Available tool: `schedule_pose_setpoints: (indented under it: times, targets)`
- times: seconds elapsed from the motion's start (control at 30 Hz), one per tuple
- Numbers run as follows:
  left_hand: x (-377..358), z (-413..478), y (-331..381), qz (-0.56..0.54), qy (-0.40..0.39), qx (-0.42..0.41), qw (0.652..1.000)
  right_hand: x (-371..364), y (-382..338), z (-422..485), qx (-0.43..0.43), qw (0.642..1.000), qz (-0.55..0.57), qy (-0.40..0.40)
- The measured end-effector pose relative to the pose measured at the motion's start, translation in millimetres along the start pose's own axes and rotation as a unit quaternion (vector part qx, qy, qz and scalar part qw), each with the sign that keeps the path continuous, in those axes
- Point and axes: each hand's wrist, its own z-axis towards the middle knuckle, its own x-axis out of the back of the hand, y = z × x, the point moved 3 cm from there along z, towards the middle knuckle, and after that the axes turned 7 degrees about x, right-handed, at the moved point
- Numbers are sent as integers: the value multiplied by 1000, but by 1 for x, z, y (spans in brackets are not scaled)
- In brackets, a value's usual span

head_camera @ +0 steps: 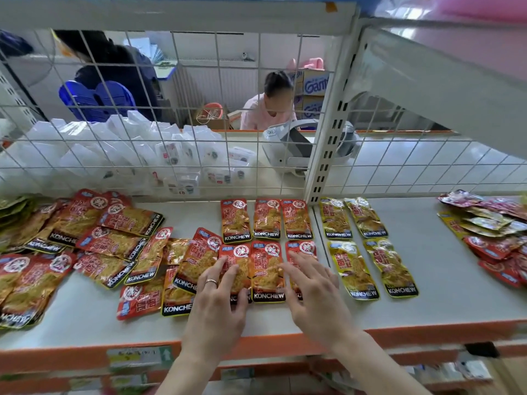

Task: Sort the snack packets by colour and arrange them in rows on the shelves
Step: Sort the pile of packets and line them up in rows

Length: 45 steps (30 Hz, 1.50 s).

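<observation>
Red KONCHEW snack packets lie in two rows on the white shelf (85, 309): a back row of three (266, 219) and a front row of three (266, 269). My left hand (218, 303), with a ring, rests with straight fingers on the front row's left packet (232, 259). My right hand (313, 292) lies flat on the front row's right packet (302, 248). Several yellow packets (368, 246) sit in two rows to the right. A loose heap of red packets (108, 246) spreads on the left.
A mixed pile of red, yellow and purple packets (490, 232) sits at the far right. Green packets (14, 209) peek in at the far left. A wire grid (216, 155) backs the shelf, with white bags and two people behind it. An upright post (322, 155) divides the shelf.
</observation>
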Motion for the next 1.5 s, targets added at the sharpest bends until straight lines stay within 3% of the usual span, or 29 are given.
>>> schedule_pose_setpoints:
  times: [0.13,0.43,0.77,1.07,1.33,1.5]
  targets:
    - [0,0,2,2,6,12,1000,6,14,-9,-38,999,-10,8]
    - [0,-1,1,6,7,7,1000,5,15,-12,-40,999,-11,-2]
    - [6,-15,21,7,71,-97,993,37,22,-34,-53,997,-11,50]
    - [-28,-33,138,-13,19,-186,982,118,78,-100,-102,988,-30,108]
    - [-116,-99,266,7,-25,-277,961,205,169,-201,-153,976,-53,147]
    - [-159,-135,336,6,-65,-292,954,246,218,-257,-180,969,-61,160]
